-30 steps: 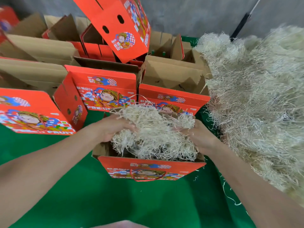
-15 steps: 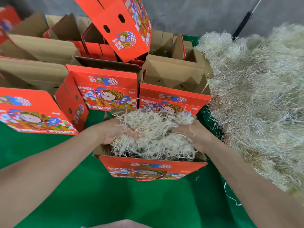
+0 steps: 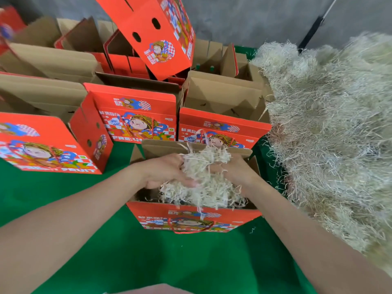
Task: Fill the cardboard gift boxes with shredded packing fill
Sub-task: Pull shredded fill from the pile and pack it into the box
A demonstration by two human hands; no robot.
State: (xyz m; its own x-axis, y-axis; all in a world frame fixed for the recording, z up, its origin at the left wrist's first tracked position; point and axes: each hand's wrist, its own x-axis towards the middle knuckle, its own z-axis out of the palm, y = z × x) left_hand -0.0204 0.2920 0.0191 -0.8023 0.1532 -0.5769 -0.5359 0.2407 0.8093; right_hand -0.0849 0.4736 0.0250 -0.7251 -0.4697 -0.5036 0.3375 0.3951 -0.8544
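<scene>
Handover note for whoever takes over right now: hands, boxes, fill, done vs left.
Left hand: inside the near box, fingers curled into a clump of shredded fill.
Right hand: against the clump's other side; fingers buried, grip unclear.
Supply: big fill pile on the right of the green table.
Done: near box has fill in it; its left corner looks thin.
Left: spread that clump, then fill the open box behind, which looks empty. The boxes further left can't be seen into.
</scene>
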